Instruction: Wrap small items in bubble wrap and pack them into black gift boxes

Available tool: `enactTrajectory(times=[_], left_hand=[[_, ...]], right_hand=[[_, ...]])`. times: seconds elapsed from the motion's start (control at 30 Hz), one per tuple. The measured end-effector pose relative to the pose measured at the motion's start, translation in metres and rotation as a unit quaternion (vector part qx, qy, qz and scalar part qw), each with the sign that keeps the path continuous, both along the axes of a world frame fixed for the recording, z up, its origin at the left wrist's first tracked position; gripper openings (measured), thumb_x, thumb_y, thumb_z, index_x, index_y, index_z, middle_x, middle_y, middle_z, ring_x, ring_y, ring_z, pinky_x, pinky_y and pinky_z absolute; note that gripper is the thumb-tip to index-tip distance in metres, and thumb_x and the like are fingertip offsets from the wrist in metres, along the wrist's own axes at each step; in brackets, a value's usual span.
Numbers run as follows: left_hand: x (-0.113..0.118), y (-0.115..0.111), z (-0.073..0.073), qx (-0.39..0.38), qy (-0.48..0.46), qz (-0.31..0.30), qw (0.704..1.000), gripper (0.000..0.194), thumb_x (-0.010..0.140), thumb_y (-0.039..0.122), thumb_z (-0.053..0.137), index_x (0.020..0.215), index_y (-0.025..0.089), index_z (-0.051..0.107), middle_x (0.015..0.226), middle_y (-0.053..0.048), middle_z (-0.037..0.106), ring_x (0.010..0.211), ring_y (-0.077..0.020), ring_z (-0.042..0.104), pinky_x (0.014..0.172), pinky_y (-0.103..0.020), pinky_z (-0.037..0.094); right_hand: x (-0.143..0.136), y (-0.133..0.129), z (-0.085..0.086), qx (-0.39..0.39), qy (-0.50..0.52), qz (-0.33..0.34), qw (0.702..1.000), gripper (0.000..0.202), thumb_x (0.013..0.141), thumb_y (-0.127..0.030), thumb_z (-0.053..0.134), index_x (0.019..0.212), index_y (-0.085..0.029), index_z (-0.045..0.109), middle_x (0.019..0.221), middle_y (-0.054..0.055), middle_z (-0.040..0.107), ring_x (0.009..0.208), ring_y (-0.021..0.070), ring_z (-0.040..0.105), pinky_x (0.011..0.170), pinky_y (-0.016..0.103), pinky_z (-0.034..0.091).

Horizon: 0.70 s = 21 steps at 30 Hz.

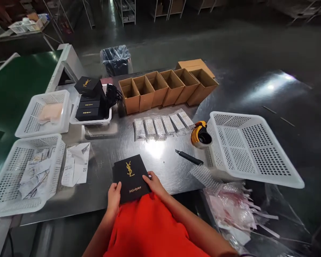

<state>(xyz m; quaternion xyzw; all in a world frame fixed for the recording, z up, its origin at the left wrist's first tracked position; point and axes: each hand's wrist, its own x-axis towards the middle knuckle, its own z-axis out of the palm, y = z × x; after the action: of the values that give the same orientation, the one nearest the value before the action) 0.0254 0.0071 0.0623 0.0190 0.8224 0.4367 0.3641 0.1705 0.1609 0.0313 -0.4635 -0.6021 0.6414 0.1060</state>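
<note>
Holding a flat black rectangular box with gold lettering [133, 178] at the near edge of the shiny metal surface [103, 160]; left hand [114, 196] and right hand [154, 184] each have a closed grip on one side. Print up, long axis running fore-and-aft, far end angled left. White perforated plastic basket [59, 160], left: white printed papers [37, 173]. Another white basket [96, 122], farther: black gold-marked boxes [88, 104].

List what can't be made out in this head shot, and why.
- Head view: underside of the held black box, hidden by its own top.
- Head view: some fingers of the left hand and right hand, hidden by the box.
- Head view: contents of the wrapped packets, obscured by bubble wrap.
- Head view: print on the loose papers, too small.
- Head view: rest of the green belt, cut by the left edge.
</note>
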Motion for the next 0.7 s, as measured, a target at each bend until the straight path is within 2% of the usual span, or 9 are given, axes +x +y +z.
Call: enactTrajectory(times=[0.07, 0.13, 0.23, 0.27, 0.33, 0.43, 0.57, 0.63, 0.7], left_hand=[[-0.017, 0.002, 0.023, 0.085, -0.096, 0.041, 0.991, 0.049, 0.065, 0.066, 0.07, 0.078, 0.021, 0.057, 0.073, -0.002, 0.064, 0.066, -0.0189, 0.062, 0.059, -0.03, 0.049], [-0.038, 0.005, 0.049, 0.155, -0.185, 0.077, 0.967, 0.05, 0.068, 0.061, 0.073, 0.094, 0.02, 0.061, 0.082, -0.005, 0.068, 0.062, -0.0176, 0.062, 0.052, -0.028, 0.045], [-0.066, 0.014, 0.071, 0.229, -0.162, 0.079, 0.957, 0.057, 0.085, 0.067, 0.048, 0.118, 0.021, 0.057, 0.094, -0.009, 0.07, 0.067, -0.0196, 0.066, 0.054, -0.03, 0.049], [-0.071, 0.018, 0.07, 0.226, -0.115, 0.068, 0.965, 0.057, 0.089, 0.063, 0.043, 0.125, 0.021, 0.054, 0.1, -0.011, 0.07, 0.074, -0.0216, 0.068, 0.059, -0.033, 0.052], [-0.074, 0.028, 0.058, 0.139, 0.018, 0.01, 0.99, 0.052, 0.091, 0.05, 0.045, 0.131, 0.017, 0.052, 0.117, -0.017, 0.068, 0.097, -0.0268, 0.069, 0.076, -0.038, 0.055], [-0.06, 0.039, 0.026, -0.028, 0.148, -0.094, 0.984, 0.05, 0.084, 0.028, 0.058, 0.13, 0.01, 0.055, 0.136, -0.023, 0.058, 0.127, -0.0332, 0.057, 0.102, -0.042, 0.047], [-0.032, 0.039, 0.0, -0.12, 0.118, -0.186, 0.968, 0.065, 0.084, 0.01, 0.05, 0.148, 0.007, 0.039, 0.125, -0.022, 0.068, 0.115, -0.0304, 0.066, 0.098, -0.036, 0.048], [-0.023, 0.032, -0.002, -0.188, 0.118, -0.234, 0.947, 0.07, 0.087, 0.008, 0.042, 0.155, 0.006, 0.024, 0.128, -0.021, 0.066, 0.114, -0.0275, 0.066, 0.094, -0.032, 0.049], [-0.018, 0.022, -0.002, -0.228, 0.126, -0.256, 0.931, 0.07, 0.089, 0.009, 0.038, 0.157, 0.006, 0.019, 0.136, -0.021, 0.062, 0.117, -0.0263, 0.065, 0.094, -0.03, 0.048]], right_hand=[[-0.007, 0.007, 0.022, -0.102, 0.032, -0.037, 0.994, 0.046, 0.078, -0.06, 0.064, 0.103, -0.022, 0.057, 0.075, 0.002, 0.064, 0.066, 0.0206, 0.064, 0.056, 0.031, 0.051], [-0.02, 0.02, 0.048, -0.165, 0.095, -0.064, 0.98, 0.053, 0.083, -0.063, 0.059, 0.118, -0.023, 0.054, 0.085, 0.004, 0.067, 0.07, 0.0211, 0.068, 0.053, 0.03, 0.051], [-0.05, 0.044, 0.078, -0.165, 0.22, -0.078, 0.958, 0.056, 0.093, -0.067, 0.041, 0.133, -0.027, 0.045, 0.116, 0.009, 0.066, 0.092, 0.0238, 0.072, 0.064, 0.033, 0.057], [-0.061, 0.051, 0.082, -0.142, 0.241, -0.077, 0.957, 0.057, 0.094, -0.065, 0.038, 0.137, -0.028, 0.041, 0.127, 0.01, 0.063, 0.101, 0.0242, 0.071, 0.072, 0.035, 0.058], [-0.08, 0.062, 0.078, -0.053, 0.225, -0.055, 0.971, 0.058, 0.097, -0.058, 0.039, 0.144, -0.024, 0.035, 0.14, 0.013, 0.056, 0.117, 0.0247, 0.064, 0.088, 0.039, 0.056], [-0.09, 0.062, 0.053, 0.131, 0.08, 0.047, 0.987, 0.057, 0.096, -0.043, 0.048, 0.143, -0.01, 0.041, 0.143, 0.018, 0.053, 0.131, 0.0291, 0.053, 0.106, 0.046, 0.043], [-0.081, 0.045, 0.024, 0.275, -0.075, 0.171, 0.943, 0.053, 0.089, -0.033, 0.062, 0.138, -0.014, 0.051, 0.142, 0.019, 0.054, 0.133, 0.0338, 0.05, 0.111, 0.052, 0.04], [-0.076, 0.038, 0.022, 0.32, -0.11, 0.189, 0.922, 0.046, 0.09, -0.033, 0.061, 0.132, -0.016, 0.056, 0.136, 0.018, 0.057, 0.125, 0.033, 0.055, 0.106, 0.05, 0.045], [-0.077, 0.036, 0.025, 0.375, -0.14, 0.202, 0.894, 0.036, 0.091, -0.037, 0.06, 0.122, -0.017, 0.063, 0.125, 0.017, 0.061, 0.115, 0.0327, 0.059, 0.099, 0.049, 0.049]])
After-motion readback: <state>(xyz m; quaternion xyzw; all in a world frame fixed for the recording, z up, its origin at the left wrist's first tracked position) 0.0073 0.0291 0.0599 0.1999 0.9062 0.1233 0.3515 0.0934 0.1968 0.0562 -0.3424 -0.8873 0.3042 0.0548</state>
